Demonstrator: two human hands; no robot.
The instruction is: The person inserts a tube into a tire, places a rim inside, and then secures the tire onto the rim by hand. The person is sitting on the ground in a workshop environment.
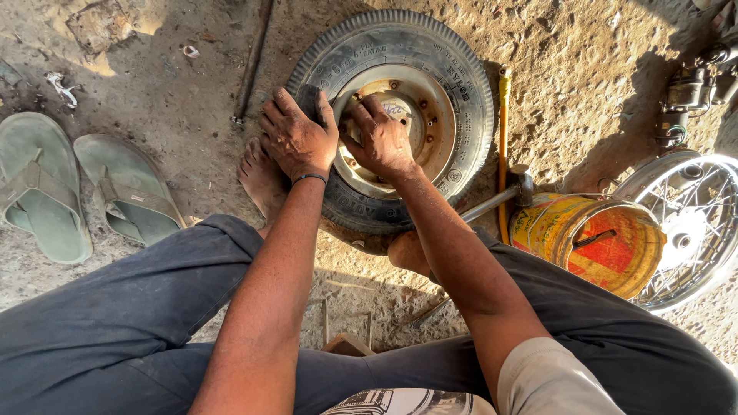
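Your left hand (298, 138) is clenched over the near sidewall of the small black ribbed rubber tyre (461, 73), fingers hooked at the bead. Your right hand (380, 142), just beside it, presses the rusty cream steel wheel rim (438, 123); whether it grasps anything cannot be told. The wheel lies flat on dirt, braced by your bare feet. Beyond your right wrist lie a steel hammer (511, 192) and a dented yellow metal bucket (600, 238).
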